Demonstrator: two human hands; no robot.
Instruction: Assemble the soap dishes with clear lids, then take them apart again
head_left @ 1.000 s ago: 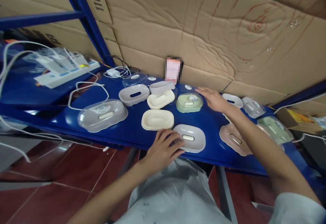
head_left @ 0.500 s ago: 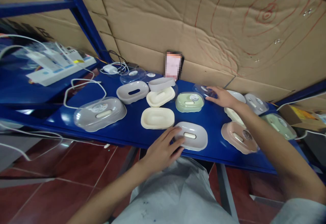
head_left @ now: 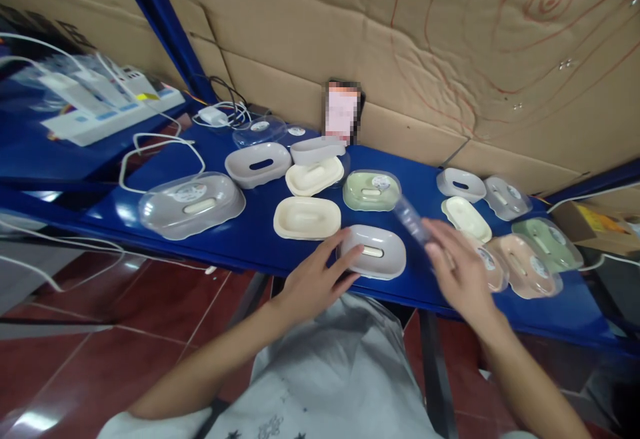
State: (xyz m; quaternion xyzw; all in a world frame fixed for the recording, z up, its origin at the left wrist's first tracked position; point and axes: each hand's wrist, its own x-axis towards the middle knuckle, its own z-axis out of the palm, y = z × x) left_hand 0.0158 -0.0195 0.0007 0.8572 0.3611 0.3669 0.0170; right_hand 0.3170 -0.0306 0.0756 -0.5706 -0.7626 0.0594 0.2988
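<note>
A grey oval soap dish [head_left: 390,260] with a cream insert in its slot lies near the table's front edge. My left hand [head_left: 316,272] grips its left end, fingers reaching over the rim. Raised just right of it, my right hand [head_left: 457,269] is closed on a clear plastic lid [head_left: 414,218], which is tilted on edge and blurred. Behind the grey dish sits a green soap dish [head_left: 361,200] under a clear lid. A cream tray [head_left: 307,219] rests close by on the left. Past my right hand are pink lidded dishes [head_left: 530,267], one partly hidden by it.
A lidded grey dish [head_left: 193,206] stands at the left, with a grey shell [head_left: 257,164] behind it. A phone [head_left: 343,112] leans against the cardboard wall. White cables and a power strip [head_left: 115,116] lie left. More dishes and a cardboard box [head_left: 595,226] are at the right.
My right hand has taken up the clear lid from the back of the table and brought it nearer, tipping it on edge. My left hand stays at the grey dish.
</note>
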